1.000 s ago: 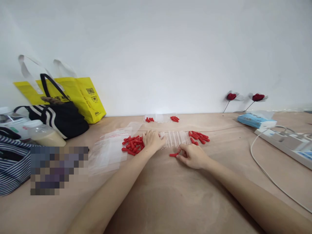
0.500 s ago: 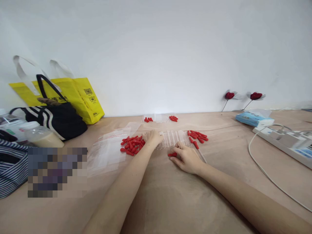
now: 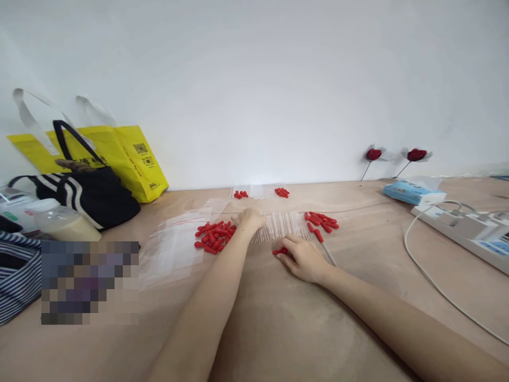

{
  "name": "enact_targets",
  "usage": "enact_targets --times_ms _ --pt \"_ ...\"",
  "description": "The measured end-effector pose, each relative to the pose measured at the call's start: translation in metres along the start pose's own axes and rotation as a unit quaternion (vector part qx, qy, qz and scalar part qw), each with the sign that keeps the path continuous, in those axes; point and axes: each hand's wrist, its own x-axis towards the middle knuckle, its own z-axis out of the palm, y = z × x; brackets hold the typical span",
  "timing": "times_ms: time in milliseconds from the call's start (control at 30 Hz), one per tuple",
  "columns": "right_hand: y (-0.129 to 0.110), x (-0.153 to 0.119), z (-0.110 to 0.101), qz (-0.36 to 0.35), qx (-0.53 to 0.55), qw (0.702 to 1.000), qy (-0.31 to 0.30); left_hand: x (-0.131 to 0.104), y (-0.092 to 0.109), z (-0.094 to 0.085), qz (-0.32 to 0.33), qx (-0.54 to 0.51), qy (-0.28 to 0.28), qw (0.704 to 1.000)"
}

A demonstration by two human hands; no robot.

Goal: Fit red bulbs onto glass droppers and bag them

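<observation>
My right hand (image 3: 303, 258) is closed, thumb and fingers pinching a red rubber bulb (image 3: 280, 251) just in front of a row of thin clear tubes (image 3: 284, 225). At the row's left end, my left hand (image 3: 249, 218) curls downward with bent fingers; what lies between its fingertips is hidden. Beside that hand on its left is a pile of red rubber bulbs (image 3: 210, 237). More red bulbs (image 3: 324, 220) lie right of the tubes. One tube fitted with a red bulb (image 3: 326, 249) rests behind my right hand.
Clear zip bags (image 3: 175, 249) lie left of the pile. Near the wall, another bag (image 3: 258, 191) has red bulbs at both ends. A yellow bag (image 3: 147, 159), black bag (image 3: 107, 199) and bottle (image 3: 67, 223) stand left. Tissues (image 3: 413, 192) and a power strip (image 3: 481, 239) are right.
My right index finger has come down, closing the hand more on the red bulb. My left hand stays at the left end of the tubes. The whole view has shifted slightly.
</observation>
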Motion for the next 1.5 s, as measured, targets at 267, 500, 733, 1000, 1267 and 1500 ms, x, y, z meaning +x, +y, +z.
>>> enact_targets --times_ms 267,500,733,1000,1267,1500 --pt "-0.001 0.0 0.001 0.058 -0.069 0.996 0.016 -0.057 -0.036 -0.023 0.216 -0.055 0.04 0.974" --pt "-0.002 -0.002 0.006 0.006 -0.085 0.991 0.106 -0.092 -0.076 0.012 0.468 -0.028 0.257 0.845" --pt "-0.001 -0.003 0.008 -0.056 -0.035 0.989 0.133 -0.091 -0.077 0.021 0.473 -0.037 0.312 0.823" --pt "0.002 -0.005 0.008 -0.108 -0.007 0.986 0.129 -0.092 -0.078 0.021 0.464 -0.024 0.309 0.83" --pt "0.001 -0.004 0.009 -0.119 0.014 0.981 0.155 -0.092 -0.079 0.022 0.477 -0.012 0.314 0.821" --pt "0.001 -0.003 0.007 -0.139 0.061 0.979 0.134 -0.095 -0.077 0.02 0.487 -0.033 0.322 0.811"
